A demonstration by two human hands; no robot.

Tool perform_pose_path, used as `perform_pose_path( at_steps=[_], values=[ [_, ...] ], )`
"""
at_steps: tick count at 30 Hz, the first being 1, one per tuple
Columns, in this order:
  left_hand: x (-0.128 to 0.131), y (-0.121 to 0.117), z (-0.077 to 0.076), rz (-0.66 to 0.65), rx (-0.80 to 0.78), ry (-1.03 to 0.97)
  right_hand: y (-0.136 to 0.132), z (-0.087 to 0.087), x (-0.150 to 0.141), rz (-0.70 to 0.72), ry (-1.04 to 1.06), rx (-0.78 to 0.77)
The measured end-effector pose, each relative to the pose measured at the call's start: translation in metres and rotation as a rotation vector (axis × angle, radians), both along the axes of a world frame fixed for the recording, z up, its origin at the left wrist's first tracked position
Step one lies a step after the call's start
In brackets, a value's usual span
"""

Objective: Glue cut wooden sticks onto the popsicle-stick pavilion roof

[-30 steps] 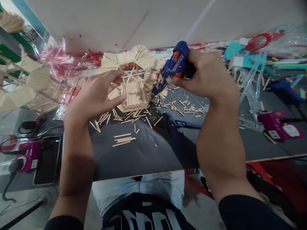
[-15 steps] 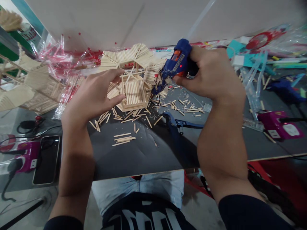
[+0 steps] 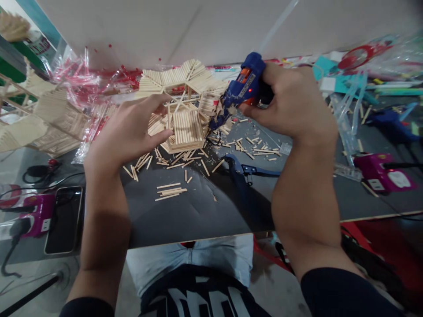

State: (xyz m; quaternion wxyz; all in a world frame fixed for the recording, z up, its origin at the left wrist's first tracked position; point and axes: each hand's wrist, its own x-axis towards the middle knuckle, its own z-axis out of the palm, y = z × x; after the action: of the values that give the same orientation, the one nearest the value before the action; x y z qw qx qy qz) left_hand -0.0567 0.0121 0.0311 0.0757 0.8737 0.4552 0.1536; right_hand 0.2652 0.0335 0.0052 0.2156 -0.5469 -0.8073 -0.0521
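Observation:
A small house-like model of thin wooden sticks (image 3: 187, 127) stands on the dark table, its slatted roof panels spreading toward the wall. My left hand (image 3: 139, 123) grips the model's left side, thumb at the front and fingers behind. In my right hand (image 3: 284, 97) is a blue hot glue gun (image 3: 243, 88) with a small red light lit. Its nozzle points down and left, close against the model's right side; whether the tip touches is hidden. Loose cut sticks (image 3: 172, 192) lie in front of the model, and blue-handled cutters (image 3: 236, 169) rest to its right.
A second stick model (image 3: 49, 105) stands at the left. A phone (image 3: 64, 220) and a purple power adapter (image 3: 36, 215) lie near the left edge. Another purple adapter (image 3: 385, 171) and a second blue glue gun (image 3: 393, 121) are at the right. Plastic packets (image 3: 95, 125) crowd the wall.

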Motion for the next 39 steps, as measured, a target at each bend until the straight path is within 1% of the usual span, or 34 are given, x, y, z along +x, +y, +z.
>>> perform_pose_path(
  at_steps=[4,9,19,26,30,33,39],
  values=[
    [-0.0001,-0.0002,0.0011,0.009,0.0,0.016,0.0,0.0,0.0,-0.026,-0.007,0.004],
    [-0.0019,-0.0001,0.0022,-0.007,-0.001,0.039,0.0013,-0.0015,0.0008,-0.044,-0.014,0.063],
    [-0.0026,0.0006,-0.0006,-0.002,0.02,0.039,0.0,0.0001,-0.0024,-0.035,0.015,0.04],
    [-0.0007,-0.0011,0.003,-0.002,0.028,0.045,0.0012,-0.002,-0.0018,-0.036,0.039,0.041],
    [0.0006,-0.0017,0.0025,0.001,0.03,0.043,0.0017,-0.0028,-0.0022,-0.033,0.053,0.042],
    [0.0008,-0.002,0.0016,0.018,0.013,0.04,0.0015,-0.0028,-0.0033,-0.043,0.059,0.056],
    [0.0017,-0.0028,0.0042,0.008,0.017,0.057,0.0021,-0.002,-0.0043,-0.067,0.073,0.049]
  ],
)
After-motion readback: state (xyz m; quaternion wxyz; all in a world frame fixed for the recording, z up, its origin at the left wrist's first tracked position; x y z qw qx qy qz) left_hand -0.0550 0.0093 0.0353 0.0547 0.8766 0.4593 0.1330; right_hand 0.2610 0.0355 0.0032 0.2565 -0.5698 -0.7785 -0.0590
